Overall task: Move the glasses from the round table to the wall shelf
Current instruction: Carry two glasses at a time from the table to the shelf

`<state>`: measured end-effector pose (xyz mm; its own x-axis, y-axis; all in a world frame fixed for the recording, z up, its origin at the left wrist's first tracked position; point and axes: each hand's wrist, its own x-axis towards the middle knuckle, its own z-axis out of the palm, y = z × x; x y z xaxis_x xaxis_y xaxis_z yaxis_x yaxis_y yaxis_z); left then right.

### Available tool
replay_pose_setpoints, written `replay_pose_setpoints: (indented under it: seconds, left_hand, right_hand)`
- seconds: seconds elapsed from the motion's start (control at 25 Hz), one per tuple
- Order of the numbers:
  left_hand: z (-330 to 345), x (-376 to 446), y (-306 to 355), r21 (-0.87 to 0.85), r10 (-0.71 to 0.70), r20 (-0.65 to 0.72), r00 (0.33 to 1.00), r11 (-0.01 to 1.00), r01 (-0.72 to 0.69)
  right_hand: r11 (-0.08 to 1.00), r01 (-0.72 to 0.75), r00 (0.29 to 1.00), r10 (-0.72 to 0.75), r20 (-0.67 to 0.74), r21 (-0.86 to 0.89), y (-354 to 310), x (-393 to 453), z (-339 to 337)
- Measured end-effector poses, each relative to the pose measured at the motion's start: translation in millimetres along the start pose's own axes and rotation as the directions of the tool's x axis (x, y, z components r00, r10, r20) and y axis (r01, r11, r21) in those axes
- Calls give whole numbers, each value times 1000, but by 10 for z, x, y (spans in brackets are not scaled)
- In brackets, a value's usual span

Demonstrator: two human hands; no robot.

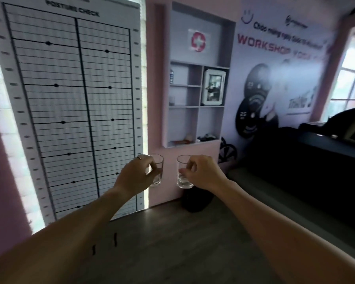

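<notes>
I hold two clear drinking glasses upright in the air, one in each hand. My left hand (138, 174) grips the left glass (157, 171) from its left side. My right hand (202, 173) grips the right glass (183, 175) from its right side. Both glasses hang below the wall shelf (199, 107), a recessed pale unit with several compartments set in the pink wall. One small glass (172, 100) stands in a left compartment of the shelf. The round table is out of view.
A framed picture (212, 87) leans in a right compartment, and small items lie on the bottom shelf. A posture chart (70, 99) covers the wall at left. A dark bag (197, 199) sits on the floor under the glasses. A dark sofa (305, 156) stands at right.
</notes>
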<state>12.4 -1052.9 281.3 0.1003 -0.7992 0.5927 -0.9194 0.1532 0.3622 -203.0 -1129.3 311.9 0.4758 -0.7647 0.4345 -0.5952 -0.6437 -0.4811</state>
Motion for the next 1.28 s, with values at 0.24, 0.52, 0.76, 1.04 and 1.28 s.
replay_pose_setpoints:
  seconds: [0.24, 0.52, 0.76, 1.04, 1.28]
  left_hand:
    - [489, 1151, -415, -55, 41, 5, 999, 998, -41]
    - [1132, 2164, -884, -122, 86, 26, 996, 989, -82]
    - [1823, 3089, -1145, -70, 49, 27, 998, 996, -47]
    - [2652, 4481, -1246, 27, 23, -18, 1000, 999, -23]
    - [3305, 5216, -1461, 0, 10, 2, 1000, 1000, -10]
  right_hand:
    - [994, -104, 993, 102, -61, -21, 488, 852, 69]
    - [988, -151, 987, 150, -63, -11, 1117, 1835, 291]
    - [993, -115, 992, 115, -50, 5, 1855, 2778, 373]
    - [998, -67, 997, 67, -37, -3, 2869, 4072, 158]
    - [999, -32, 999, 32, -29, -5, 3550, 4861, 267]
